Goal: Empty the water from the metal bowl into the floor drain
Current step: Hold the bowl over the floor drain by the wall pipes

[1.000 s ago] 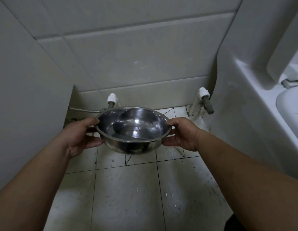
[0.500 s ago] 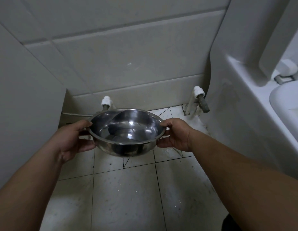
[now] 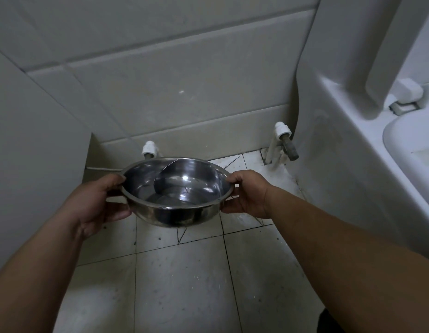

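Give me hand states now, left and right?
Left hand: closed on the left rim of the metal bowl.
Right hand: closed on the bowl's right rim.

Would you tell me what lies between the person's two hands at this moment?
In the head view, the metal bowl, with a little water in it, spans the gap between the left hand and right hand, each gripping its rim.

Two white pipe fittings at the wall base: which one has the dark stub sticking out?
The right-hand fitting, beside the white fixture; its stub angles toward the floor. The left fitting sits behind the metal bowl.
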`<control>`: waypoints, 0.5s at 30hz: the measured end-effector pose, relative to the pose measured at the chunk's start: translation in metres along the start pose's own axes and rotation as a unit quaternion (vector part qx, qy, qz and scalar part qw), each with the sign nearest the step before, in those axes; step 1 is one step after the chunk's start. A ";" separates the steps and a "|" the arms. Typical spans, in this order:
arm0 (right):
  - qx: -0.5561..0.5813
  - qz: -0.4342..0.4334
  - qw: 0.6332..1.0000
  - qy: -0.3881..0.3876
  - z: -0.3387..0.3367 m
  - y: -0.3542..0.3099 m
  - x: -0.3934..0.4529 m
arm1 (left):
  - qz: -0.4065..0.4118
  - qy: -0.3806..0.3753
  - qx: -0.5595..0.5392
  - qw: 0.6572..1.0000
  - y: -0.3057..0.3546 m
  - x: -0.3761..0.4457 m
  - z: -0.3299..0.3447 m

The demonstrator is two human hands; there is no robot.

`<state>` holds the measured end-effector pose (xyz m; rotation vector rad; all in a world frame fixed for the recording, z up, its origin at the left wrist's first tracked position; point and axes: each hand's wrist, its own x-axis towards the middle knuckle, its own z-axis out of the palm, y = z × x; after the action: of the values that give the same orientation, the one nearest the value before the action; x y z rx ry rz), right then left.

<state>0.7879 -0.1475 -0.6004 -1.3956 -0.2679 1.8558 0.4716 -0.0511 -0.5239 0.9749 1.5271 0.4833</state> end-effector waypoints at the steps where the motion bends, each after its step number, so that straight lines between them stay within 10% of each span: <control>1: 0.002 0.001 1.000 -0.001 0.000 0.000 0.000 | 0.000 0.001 0.001 1.000 0.000 -0.001 0.001; 15: 0.009 -0.002 1.000 -0.013 0.006 0.003 0.000 | 0.004 0.012 0.016 1.000 0.006 -0.002 -0.007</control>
<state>0.7811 -0.1483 -0.6001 -1.3588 -0.2674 1.8691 0.4662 -0.0479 -0.5169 1.0040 1.5572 0.4786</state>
